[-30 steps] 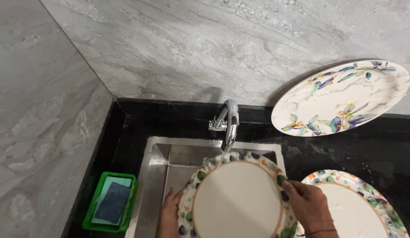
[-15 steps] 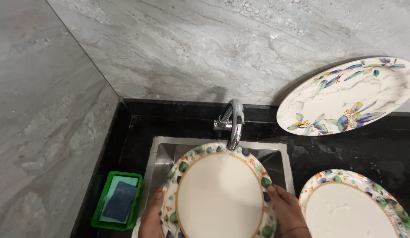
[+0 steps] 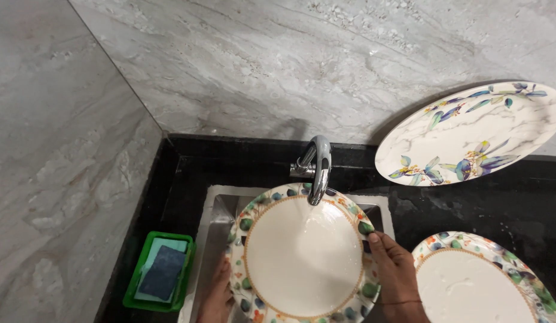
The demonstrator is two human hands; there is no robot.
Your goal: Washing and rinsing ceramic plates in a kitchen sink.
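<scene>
Plate: you hold a round plate (image 3: 302, 257) with a cream centre and a rim of coloured leaves over the steel sink (image 3: 221, 209), tilted under the tap (image 3: 317, 167), with water running onto its face.
Left hand: your left hand (image 3: 217, 293) is curled round the plate's lower left edge; fingers sit mostly behind it, so how tightly they close is hard to see.
Right hand: your right hand (image 3: 397, 272) clasps the right rim, thumb on the face, fingers behind.
Handling: it looks stiff, breakable and fairly heavy for its size; wet glaze is likely slippery.
Grip: take it at opposite rims, as now, with thumbs over the raised edge.
Nearby: a second matching plate (image 3: 478, 281) lies on the black counter (image 3: 529, 203) to the right; an oval platter (image 3: 469, 134) leans on the marble wall (image 3: 290, 66); a green tray with a sponge (image 3: 161, 272) sits left of the sink.
</scene>
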